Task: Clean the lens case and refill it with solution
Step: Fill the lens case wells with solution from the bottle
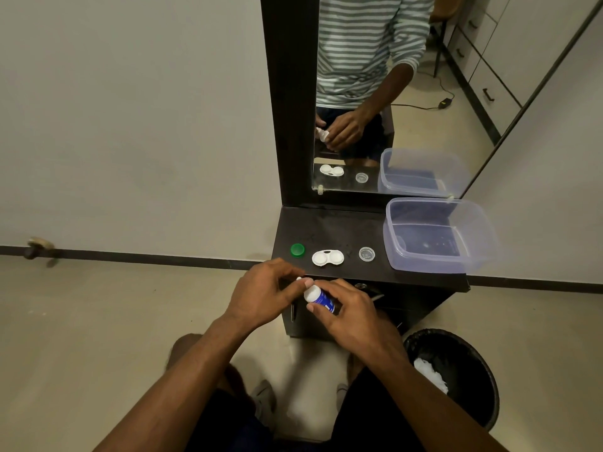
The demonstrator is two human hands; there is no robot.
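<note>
A white lens case (327,258) lies open on the dark shelf (342,223), both wells uncovered. To its left sits a green cap (297,250), to its right a clear cap (366,254). In front of the shelf's edge my right hand (349,313) grips a small white bottle with a blue label (319,298), tilted to the left. My left hand (266,291) pinches the bottle's white top with thumb and fingertips. The top itself is mostly hidden by my fingers.
A clear plastic tub (437,236) stands at the shelf's right end. A mirror (391,93) rises behind the shelf. A black waste bin (456,376) with white tissue inside stands on the floor at the lower right.
</note>
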